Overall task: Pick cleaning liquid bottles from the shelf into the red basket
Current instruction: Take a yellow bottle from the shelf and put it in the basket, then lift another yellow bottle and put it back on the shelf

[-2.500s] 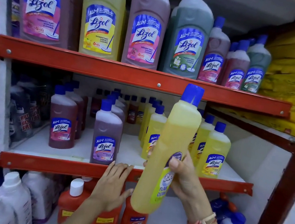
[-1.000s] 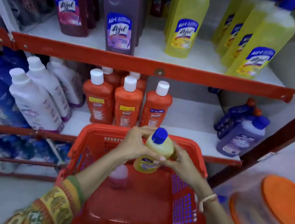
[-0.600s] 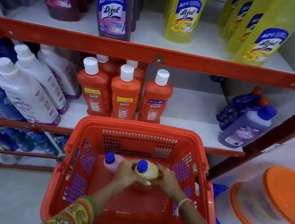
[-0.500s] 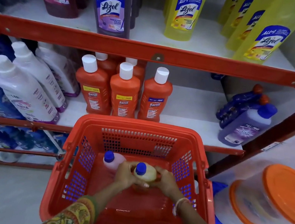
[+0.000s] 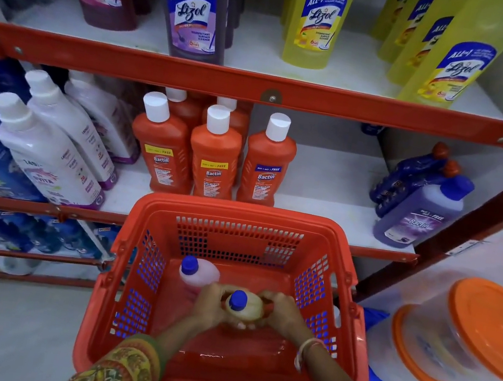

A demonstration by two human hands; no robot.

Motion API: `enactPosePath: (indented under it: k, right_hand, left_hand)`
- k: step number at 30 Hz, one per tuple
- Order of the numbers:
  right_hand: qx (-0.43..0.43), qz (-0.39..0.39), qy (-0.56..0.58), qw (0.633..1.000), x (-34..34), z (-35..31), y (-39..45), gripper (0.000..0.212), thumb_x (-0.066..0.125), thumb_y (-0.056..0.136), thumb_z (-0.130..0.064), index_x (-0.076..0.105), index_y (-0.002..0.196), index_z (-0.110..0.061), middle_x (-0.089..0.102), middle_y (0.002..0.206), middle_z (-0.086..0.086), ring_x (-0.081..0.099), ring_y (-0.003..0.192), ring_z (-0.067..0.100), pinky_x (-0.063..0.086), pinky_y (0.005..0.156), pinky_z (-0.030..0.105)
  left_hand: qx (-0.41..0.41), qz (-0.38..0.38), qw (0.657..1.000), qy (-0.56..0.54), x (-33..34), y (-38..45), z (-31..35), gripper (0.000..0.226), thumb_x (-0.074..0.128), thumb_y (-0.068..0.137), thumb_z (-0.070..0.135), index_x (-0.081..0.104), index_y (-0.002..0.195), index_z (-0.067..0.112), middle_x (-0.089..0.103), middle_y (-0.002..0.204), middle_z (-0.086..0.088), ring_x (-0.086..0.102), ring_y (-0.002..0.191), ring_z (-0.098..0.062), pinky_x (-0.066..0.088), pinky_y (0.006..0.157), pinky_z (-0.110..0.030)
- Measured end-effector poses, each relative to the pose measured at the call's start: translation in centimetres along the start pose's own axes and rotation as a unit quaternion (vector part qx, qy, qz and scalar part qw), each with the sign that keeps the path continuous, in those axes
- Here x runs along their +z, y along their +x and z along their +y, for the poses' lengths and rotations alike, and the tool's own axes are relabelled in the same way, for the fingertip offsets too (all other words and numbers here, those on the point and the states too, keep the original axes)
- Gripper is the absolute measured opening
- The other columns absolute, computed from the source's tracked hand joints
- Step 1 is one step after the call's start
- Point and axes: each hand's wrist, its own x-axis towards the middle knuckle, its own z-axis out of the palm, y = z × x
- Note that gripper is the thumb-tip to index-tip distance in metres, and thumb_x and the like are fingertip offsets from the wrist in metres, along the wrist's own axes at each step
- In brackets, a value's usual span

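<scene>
Inside red basket (image 5: 275, 219), hands (image 5: 248, 311) hold yellow bottle (image 5: 244, 309) seemingly upright.

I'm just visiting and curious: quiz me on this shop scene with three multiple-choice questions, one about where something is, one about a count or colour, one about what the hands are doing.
1. Where is the pink bottle with a blue cap?
A. On the top shelf
B. Inside the red plastic basket
C. On the floor

2. How many orange bottles with white caps stand in the front row?
A. Three
B. One
C. Six

3. What are the left hand and right hand doing?
A. Hanging free
B. Lifting the basket
C. Both gripping the yellow bottle with a blue cap

Answers: 1 B, it stands upright on the basket floor. 2 A, three labels face forward side by side. 3 C, fingers wrap it from both sides.
</scene>
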Motion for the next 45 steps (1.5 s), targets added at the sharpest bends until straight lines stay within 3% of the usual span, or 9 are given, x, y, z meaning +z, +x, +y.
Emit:
enactPosePath:
  k: [9,12,15,23,27,31,36,39,45]
  right_hand:
    - [-0.073,-0.027,0.006,0.997,-4.1,-0.7,-1.4,0.047,0.079,0.067,-0.003,0.068,0.112,-0.012,0.074,0.11,0.007,0.064,0.095,0.006,0.04,0.073,0.0]
    - [-0.1,0.016,0.066,0.993,-8.1,-2.5,-2.4,0.041,0.082,0.071,-0.009,0.069,0.108,-0.021,0.074,0.104,0.004,0.066,0.08,0.003,0.051,0.075,0.012]
    - [-0.145,0.116,0.12,0.975,-12.9,-5.2,-3.7,0.032,0.08,0.074,-0.012,0.069,0.097,-0.032,0.075,0.095,-0.005,0.069,0.074,-0.003,0.052,0.074,0.013]
    - [-0.247,0.392,0.221,0.858,-26.0,-9.0,-5.1,0.02,0.075,0.079,-0.006,0.072,0.096,-0.016,0.078,0.088,-0.006,0.072,0.082,0.002,0.053,0.073,0.011]
    - [-0.261,0.498,0.261,0.785,-31.5,-9.7,-4.5,0.021,0.074,0.08,-0.006,0.07,0.098,-0.016,0.077,0.089,0.003,0.071,0.082,0.01,0.051,0.071,0.007]
    - [-0.219,0.591,0.301,0.715,-36.2,-9.3,-3.4,0.039,0.075,0.08,-0.01,0.061,0.115,-0.014,0.067,0.112,0.01,0.064,0.1,0.014,0.045,0.066,0.002]
    - [-0.174,0.527,0.306,0.774,-40.2,-8.1,-1.8,0.084,0.082,0.072,-0.029,0.034,0.14,-0.021,0.045,0.13,0.0,0.053,0.113,0.016,0.05,0.08,0.028]
    - [-0.174,0.423,0.332,0.825,-41.6,-7.7,-1.1,0.082,0.082,0.063,-0.041,0.04,0.132,-0.025,0.069,0.113,0.006,0.074,0.083,0.021,0.058,0.059,0.034]
    - [-0.156,0.364,0.354,0.847,-42.4,-6.7,0.3,0.064,0.085,0.057,-0.049,0.059,0.11,-0.025,0.077,0.095,0.006,0.074,0.084,0.027,0.058,0.081,0.053]
  left_hand:
    - [0.042,-0.076,0.99,0.109,-4.0,-1.1,1.4,0.067,0.073,0.062,-0.012,0.056,0.123,0.012,0.064,0.116,0.002,0.06,0.108,-0.012,0.051,0.09,-0.025]
    - [0.088,-0.021,0.988,0.128,-5.9,-1.4,4.7,0.054,0.072,0.071,-0.006,0.06,0.121,0.014,0.065,0.11,0.005,0.061,0.091,0.001,0.047,0.076,-0.008]
    - [0.171,0.048,0.978,0.111,-7.4,-1.4,9.3,0.044,0.075,0.076,0.006,0.063,0.117,0.018,0.068,0.11,0.008,0.062,0.095,0.005,0.051,0.084,-0.016]
    - [0.401,0.304,0.856,0.116,-11.2,1.6,23.9,0.028,0.057,0.088,0.035,0.066,0.111,0.022,0.068,0.112,0.011,0.058,0.107,0.002,0.039,0.094,-0.013]
    - [0.43,0.388,0.803,0.144,-13.0,4.5,28.9,0.036,0.046,0.092,0.034,0.06,0.12,0.016,0.065,0.118,0.0,0.054,0.11,-0.01,0.039,0.099,-0.024]
    - [0.381,0.407,0.788,0.263,-14.1,7.8,30.2,0.044,0.036,0.093,0.042,0.053,0.125,0.017,0.061,0.123,-0.003,0.05,0.116,-0.018,0.039,0.103,-0.047]
    - [0.313,0.41,0.782,0.351,-14.9,10.2,29.0,0.063,0.015,0.094,0.057,0.059,0.12,0.019,0.065,0.121,-0.002,0.056,0.117,-0.019,0.031,0.106,-0.055]
    - [0.283,0.415,0.782,0.369,-15.4,10.9,28.1,0.072,0.006,0.093,0.059,0.064,0.113,0.021,0.069,0.115,0.001,0.06,0.112,-0.016,0.023,0.109,-0.051]
    - [0.25,0.383,0.795,0.399,-15.6,11.1,27.2,0.064,0.011,0.095,0.057,0.062,0.117,0.025,0.068,0.116,0.004,0.059,0.112,-0.015,0.004,0.112,-0.041]
